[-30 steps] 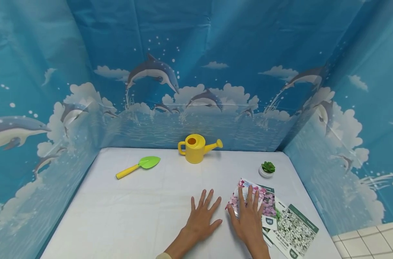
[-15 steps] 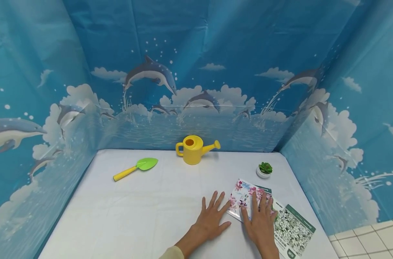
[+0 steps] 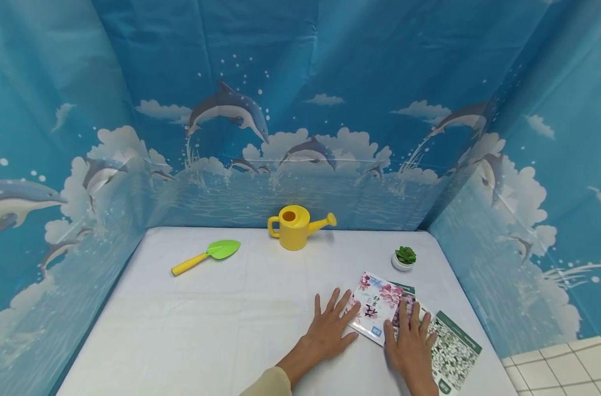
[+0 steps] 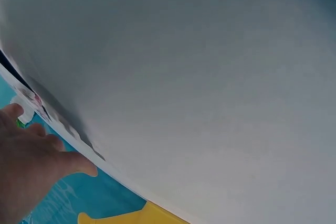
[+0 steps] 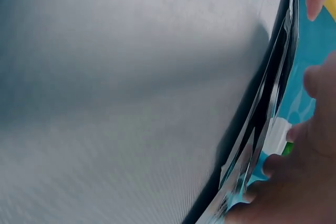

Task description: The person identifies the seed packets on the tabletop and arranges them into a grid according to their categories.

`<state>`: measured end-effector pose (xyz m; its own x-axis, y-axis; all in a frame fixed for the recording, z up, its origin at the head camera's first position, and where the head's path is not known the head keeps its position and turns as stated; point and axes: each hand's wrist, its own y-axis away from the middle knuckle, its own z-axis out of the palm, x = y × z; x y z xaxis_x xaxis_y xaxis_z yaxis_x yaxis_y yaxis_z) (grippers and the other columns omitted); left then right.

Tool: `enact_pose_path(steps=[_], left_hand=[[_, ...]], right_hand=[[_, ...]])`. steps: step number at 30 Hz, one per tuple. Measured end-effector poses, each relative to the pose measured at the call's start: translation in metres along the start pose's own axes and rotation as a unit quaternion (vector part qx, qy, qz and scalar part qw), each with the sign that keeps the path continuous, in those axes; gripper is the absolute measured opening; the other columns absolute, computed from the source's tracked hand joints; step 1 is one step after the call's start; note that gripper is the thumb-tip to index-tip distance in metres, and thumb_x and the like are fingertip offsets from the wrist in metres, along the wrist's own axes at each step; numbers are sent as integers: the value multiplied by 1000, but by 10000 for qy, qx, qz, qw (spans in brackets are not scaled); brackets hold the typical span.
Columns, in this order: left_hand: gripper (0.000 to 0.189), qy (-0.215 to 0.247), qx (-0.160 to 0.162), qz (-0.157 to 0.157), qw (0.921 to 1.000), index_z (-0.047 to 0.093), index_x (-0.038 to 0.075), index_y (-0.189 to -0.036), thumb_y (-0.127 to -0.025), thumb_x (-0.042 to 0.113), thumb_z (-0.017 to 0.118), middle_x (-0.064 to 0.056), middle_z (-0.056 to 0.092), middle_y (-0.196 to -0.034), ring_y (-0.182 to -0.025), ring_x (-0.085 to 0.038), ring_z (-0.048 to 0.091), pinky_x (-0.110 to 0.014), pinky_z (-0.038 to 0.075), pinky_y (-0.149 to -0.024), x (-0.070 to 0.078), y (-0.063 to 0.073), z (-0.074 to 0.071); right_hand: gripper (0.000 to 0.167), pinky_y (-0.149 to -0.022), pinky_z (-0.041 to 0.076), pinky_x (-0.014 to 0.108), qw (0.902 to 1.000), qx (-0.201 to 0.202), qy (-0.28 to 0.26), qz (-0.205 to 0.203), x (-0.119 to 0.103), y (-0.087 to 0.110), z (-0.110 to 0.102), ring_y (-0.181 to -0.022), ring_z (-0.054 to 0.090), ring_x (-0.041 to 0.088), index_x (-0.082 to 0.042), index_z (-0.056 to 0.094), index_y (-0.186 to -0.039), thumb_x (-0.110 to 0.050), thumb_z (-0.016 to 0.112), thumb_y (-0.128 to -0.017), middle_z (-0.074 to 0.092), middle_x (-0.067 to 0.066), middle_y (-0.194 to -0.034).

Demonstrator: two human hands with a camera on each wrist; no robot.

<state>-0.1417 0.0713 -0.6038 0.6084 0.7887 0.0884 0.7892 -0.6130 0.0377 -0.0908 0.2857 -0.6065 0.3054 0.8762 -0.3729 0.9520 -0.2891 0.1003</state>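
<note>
Three flower-printed seed packets lie overlapping on the white tabletop at the right in the head view. On top is a white packet with pink flowers [image 3: 374,302]. Beneath its right side shows a purple-flowered packet [image 3: 407,302], and farther right lies a white-flowered packet [image 3: 456,352]. My left hand [image 3: 328,333] is flat with fingers spread, its fingertips at the pink packet's left edge. My right hand [image 3: 411,349] rests with extended fingers over the purple and white-flowered packets, its thumb beside the pink packet's lower right corner. In the right wrist view, packet edges [image 5: 262,103] stand near my fingers.
A yellow watering can [image 3: 294,228] stands at the table's back edge. To the left lies a trowel [image 3: 206,256] with a green blade and yellow handle. A small potted succulent [image 3: 403,258] sits behind the packets. Blue dolphin-print curtains [image 3: 300,187] enclose the back and sides.
Both hands have shifted right. The right hand has slid off the pink packet onto the packets beside it, uncovering its front. The left fingertips have come to the pink packet's left edge.
</note>
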Motion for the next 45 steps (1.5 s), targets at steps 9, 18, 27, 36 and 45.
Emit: enact_pose_path(steps=[9,18,27,36,45], left_hand=[[65,111,-169,14,9998,36,32,-170,-111,55,50,9,23,-179,-167,-24,17,-63,29,-128,-1,2,-6],[64,216,-155,139,9995,39,24,-168,-112,50,51,12,27,-178,-166,-16,19,-63,29,-128,-1,5,-3],[45,96,-60,294,9995,56,22,-152,-113,45,49,10,27,-178,-165,-13,19,-62,30,-128,-1,8,-5],[33,192,89,260,9994,60,20,-132,-108,44,63,6,39,-173,-161,-12,32,-65,35,-125,-4,10,1],[57,133,64,164,9998,53,25,-159,-107,45,64,6,42,-171,-160,-13,35,-62,35,-126,-11,22,-5]], right_hand=[[83,-119,-6,84,9998,-117,139,95,2,0,3,-156,-7,65,3,10,-170,-41,49,-112,-3,37,-173],[76,-120,-9,83,9994,-278,171,69,0,0,4,-157,-10,63,5,16,-168,-40,44,-114,-6,37,-173],[71,-119,-9,84,9993,-320,166,26,3,3,2,-157,-11,63,6,17,-168,-37,39,-115,-7,36,-173],[71,-119,-6,85,9993,-296,219,-1,7,3,5,-157,-9,64,6,20,-168,-37,41,-115,-5,37,-173],[71,-119,-7,85,9994,-321,151,20,3,4,1,-157,-9,63,6,20,-167,-36,44,-114,-5,36,-174]])
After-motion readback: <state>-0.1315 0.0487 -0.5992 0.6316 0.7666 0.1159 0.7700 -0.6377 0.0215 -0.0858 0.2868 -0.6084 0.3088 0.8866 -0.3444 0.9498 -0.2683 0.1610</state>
